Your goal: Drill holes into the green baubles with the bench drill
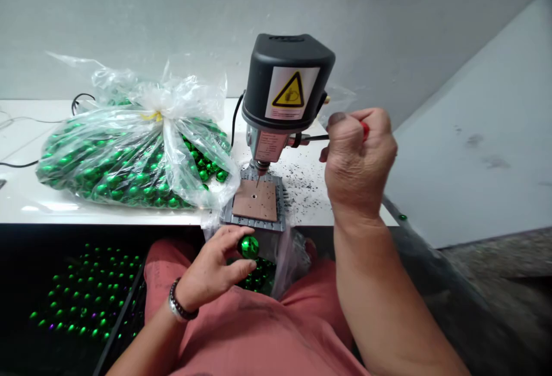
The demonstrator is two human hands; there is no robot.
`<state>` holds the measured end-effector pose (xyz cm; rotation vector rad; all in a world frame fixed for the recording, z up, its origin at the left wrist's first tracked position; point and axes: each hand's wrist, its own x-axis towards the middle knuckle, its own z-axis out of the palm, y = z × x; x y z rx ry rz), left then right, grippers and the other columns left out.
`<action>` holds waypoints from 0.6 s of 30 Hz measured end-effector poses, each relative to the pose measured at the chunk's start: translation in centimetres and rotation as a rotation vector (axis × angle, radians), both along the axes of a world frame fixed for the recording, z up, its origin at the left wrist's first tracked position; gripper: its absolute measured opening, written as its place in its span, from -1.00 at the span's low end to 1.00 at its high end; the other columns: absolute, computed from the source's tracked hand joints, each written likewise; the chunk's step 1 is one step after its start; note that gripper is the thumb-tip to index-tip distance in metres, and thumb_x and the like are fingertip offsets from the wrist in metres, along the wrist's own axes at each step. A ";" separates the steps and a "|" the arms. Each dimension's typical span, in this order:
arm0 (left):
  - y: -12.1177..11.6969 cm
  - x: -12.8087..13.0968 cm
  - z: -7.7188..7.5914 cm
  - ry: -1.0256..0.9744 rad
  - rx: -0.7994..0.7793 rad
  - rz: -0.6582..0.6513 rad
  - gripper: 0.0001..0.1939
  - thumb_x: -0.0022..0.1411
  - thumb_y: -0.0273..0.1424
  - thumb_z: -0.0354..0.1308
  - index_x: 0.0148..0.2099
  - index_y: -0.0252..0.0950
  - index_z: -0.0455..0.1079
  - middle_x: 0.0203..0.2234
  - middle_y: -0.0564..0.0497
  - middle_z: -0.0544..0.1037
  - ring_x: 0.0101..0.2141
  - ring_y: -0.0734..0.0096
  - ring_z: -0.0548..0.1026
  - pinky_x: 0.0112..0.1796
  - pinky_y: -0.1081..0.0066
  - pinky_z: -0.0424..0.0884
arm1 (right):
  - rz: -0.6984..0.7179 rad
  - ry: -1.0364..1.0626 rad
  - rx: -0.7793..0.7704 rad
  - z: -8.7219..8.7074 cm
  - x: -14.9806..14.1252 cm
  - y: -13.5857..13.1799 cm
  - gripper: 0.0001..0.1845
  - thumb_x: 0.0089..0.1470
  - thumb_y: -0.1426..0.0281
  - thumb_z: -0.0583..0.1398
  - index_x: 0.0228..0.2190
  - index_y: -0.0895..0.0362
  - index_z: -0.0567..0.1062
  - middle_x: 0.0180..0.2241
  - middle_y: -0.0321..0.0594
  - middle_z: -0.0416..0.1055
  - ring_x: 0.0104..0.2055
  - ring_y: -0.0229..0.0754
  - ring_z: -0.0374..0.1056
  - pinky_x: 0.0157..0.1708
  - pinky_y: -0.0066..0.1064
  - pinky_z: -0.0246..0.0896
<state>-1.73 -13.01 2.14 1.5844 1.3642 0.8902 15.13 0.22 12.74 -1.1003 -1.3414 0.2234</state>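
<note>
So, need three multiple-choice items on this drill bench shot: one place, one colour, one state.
1. Relative to the bench drill press, where is the plastic bag?
A) right B) left C) underneath

2. What colour is the ball in the left hand?
A) green B) red C) yellow

3. The bag's neck is:
A) hanging open B) cut off C) gathered and tied

Answers:
1 B: the bag lies left of the drill on the white bench top.
2 A: its shiny surface shows green.
3 C: a yellow tie cinches the gathered plastic.

clothing: salmon-pink (259, 336) | left wrist (186, 290): dark beaded bracelet (179, 301), silver piece (175, 309)
</note>
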 end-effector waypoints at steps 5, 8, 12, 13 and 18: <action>1.3 -1.0 -0.4 0.159 0.066 0.131 -0.57 0.09 -0.31 0.13 0.04 -0.22 0.33 -0.10 -0.10 0.42 -0.15 0.34 0.43 -0.09 0.32 0.38 | -0.019 0.006 0.004 -0.2 0.0 0.1 -0.74 0.02 0.17 0.07 -0.51 0.11 0.25 -0.59 -0.38 0.19 -0.60 -0.40 0.11 -0.57 -0.50 0.03; 4.8 -2.4 0.2 0.305 0.217 0.310 -0.68 0.17 -0.35 0.03 -0.04 -0.27 0.38 -0.17 -0.10 0.46 -0.18 0.35 0.44 -0.08 0.31 0.36 | -0.039 0.019 -0.013 -0.3 0.0 0.1 -0.73 0.00 0.16 0.08 -0.50 0.11 0.26 -0.58 -0.38 0.21 -0.61 -0.40 0.11 -0.58 -0.49 0.04; 12.0 -4.6 0.5 0.637 0.259 0.439 -0.66 0.11 -0.52 -0.02 -0.06 -0.43 0.38 -0.15 -0.23 0.45 0.00 0.20 0.33 0.05 0.26 0.23 | -0.067 0.028 -0.014 -0.5 0.1 0.1 -0.72 -0.01 0.13 0.09 -0.49 0.11 0.28 -0.57 -0.36 0.24 -0.61 -0.39 0.13 -0.59 -0.48 0.05; 13.8 -5.1 0.3 0.712 0.200 0.436 -0.64 0.07 -0.52 -0.01 -0.05 -0.46 0.36 -0.14 -0.25 0.44 0.03 0.16 0.30 0.06 0.25 0.21 | -0.071 0.026 -0.018 -0.6 0.1 0.1 -0.71 -0.01 0.12 0.09 -0.48 0.10 0.29 -0.57 -0.36 0.24 -0.60 -0.39 0.14 -0.59 -0.48 0.06; 18.4 -5.8 -1.3 0.887 0.088 0.272 -0.41 -0.05 -0.32 0.16 0.07 -0.38 0.24 0.00 -0.24 0.34 -0.01 0.03 0.32 -0.02 0.17 0.27 | -0.111 -0.023 -0.049 -0.6 0.2 -0.2 -0.62 -0.02 0.03 0.06 -0.48 0.11 0.31 -0.58 -0.36 0.25 -0.59 -0.36 0.19 -0.57 -0.44 0.09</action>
